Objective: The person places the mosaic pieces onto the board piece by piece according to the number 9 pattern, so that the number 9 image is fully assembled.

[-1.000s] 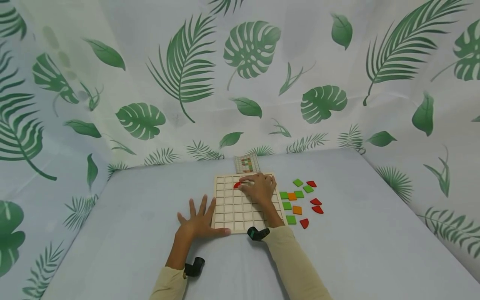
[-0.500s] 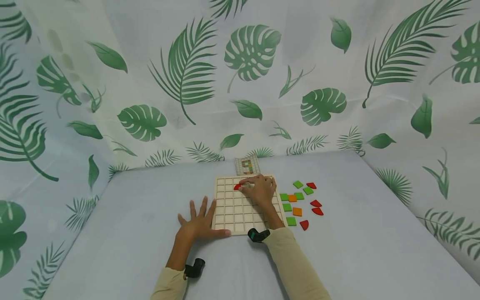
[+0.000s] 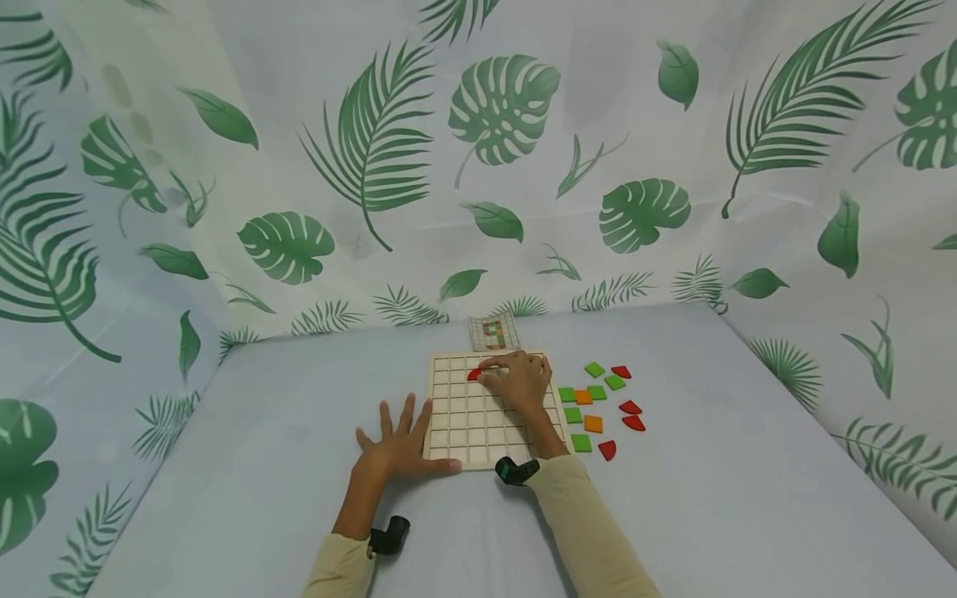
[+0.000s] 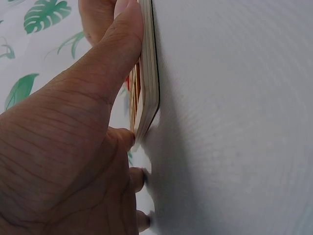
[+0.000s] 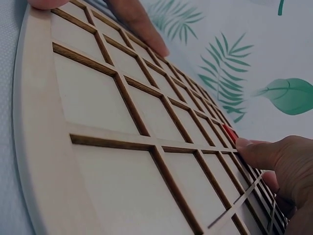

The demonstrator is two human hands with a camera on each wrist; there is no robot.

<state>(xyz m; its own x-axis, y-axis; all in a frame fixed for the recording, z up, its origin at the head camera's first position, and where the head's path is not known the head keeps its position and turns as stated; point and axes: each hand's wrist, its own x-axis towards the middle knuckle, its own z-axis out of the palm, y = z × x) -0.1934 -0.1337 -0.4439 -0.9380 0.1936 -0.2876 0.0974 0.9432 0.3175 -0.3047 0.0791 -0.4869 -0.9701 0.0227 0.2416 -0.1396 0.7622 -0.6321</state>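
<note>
"What could go wrong with the red piece (image 3: 474, 375)?"

"It is near the far edge of the board (image 3: 476, 436), just left of the middle, pinched by the thumb and forefinger of the right hand (image 3: 525, 382). If those fingers twist, it could end up turned wrongly or straddling a ridge. Whether it sits flat in a square cannot be told; the fingertips partly cover it."

"And the board?"

"The left hand (image 3: 396, 448) lies spread, grasping nothing, its thumb on the near edge and its forefinger at the left edge. Without that touch, a push could slide the board, perhaps into the green squares (image 3: 581, 443) off its right edge or the card (image 3: 493, 334) beyond its far edge."

"How many of each?"

"One board, one card. On the desk (image 3: 748, 498), right of the board: six green squares, two orange squares (image 3: 593, 423), four red wedges (image 3: 607, 450). With the pinched one, five reds altogether."
</note>
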